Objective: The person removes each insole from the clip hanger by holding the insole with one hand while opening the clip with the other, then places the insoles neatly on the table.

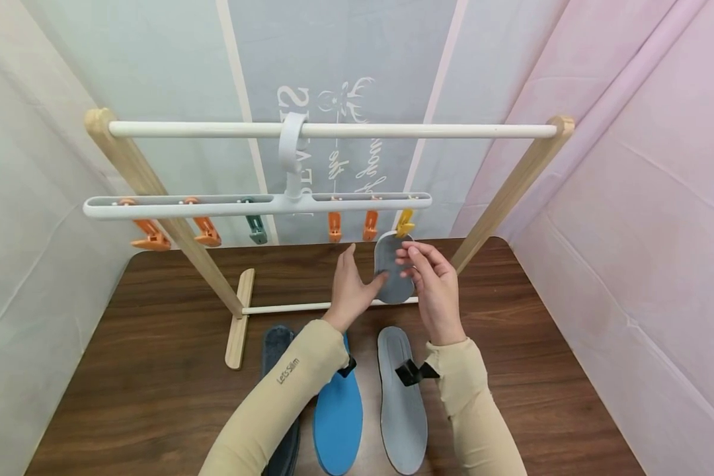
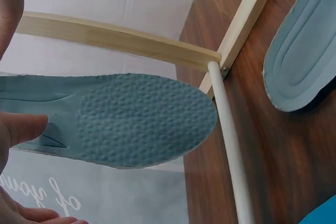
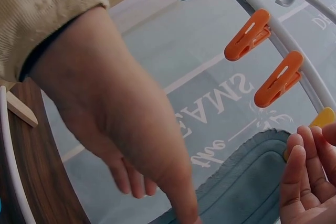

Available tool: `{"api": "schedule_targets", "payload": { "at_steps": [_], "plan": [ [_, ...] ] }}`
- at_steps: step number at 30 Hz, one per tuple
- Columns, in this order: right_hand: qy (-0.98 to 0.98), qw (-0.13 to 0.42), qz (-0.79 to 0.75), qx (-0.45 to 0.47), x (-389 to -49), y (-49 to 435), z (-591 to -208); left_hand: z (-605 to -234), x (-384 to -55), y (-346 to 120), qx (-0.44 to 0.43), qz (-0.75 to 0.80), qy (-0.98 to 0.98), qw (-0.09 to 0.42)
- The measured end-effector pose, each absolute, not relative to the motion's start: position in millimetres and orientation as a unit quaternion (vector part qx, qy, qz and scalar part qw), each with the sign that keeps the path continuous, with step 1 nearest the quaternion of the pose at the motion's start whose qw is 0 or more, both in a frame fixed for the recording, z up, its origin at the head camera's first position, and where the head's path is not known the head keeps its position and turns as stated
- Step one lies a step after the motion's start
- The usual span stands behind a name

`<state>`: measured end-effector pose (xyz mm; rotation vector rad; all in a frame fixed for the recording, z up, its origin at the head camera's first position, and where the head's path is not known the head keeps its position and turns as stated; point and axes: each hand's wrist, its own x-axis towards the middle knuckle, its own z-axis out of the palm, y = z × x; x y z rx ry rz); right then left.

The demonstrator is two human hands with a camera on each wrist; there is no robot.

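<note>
A grey insole hangs from a yellow clip at the right end of a white hanger. Its dimpled end shows in the left wrist view, where a thumb lies against its face. My left hand is at the insole's left side, thumb touching it and the other fingers extended upward. My right hand is by the insole's upper right, fingers loosely bent just below the clip. Between those fingers I see nothing held.
The hanger hooks over the white bar of a wooden-legged rack. Orange clips and a green clip hang along it. On the brown table lie a dark insole, a blue insole and another grey insole.
</note>
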<state>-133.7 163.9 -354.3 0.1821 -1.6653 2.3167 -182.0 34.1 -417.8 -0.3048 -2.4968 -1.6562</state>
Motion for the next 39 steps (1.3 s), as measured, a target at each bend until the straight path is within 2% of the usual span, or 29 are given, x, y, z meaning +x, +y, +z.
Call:
{"api": "schedule_targets", "payload": {
  "at_steps": [5,18,32,39],
  "plan": [
    [-0.58,0.139,0.8,0.065,-133.8,164.7,-355.3,-413.9,-186.9,35.4,-0.127,-0.53,-0.834,0.089],
    [-0.575,0.141,0.804,0.061,-132.6,166.1,-356.6,-407.2,-195.3,45.3,-0.184,-0.538,-0.818,0.083],
    [-0.575,0.144,0.804,0.054,-132.9,167.7,-356.8,-411.4,-192.2,49.5,-0.193,-0.534,-0.817,0.105],
    [-0.578,0.16,0.798,0.053,-134.2,170.3,-356.6,-411.7,-187.7,48.0,-0.195,-0.53,-0.822,0.076]
  ]
}}
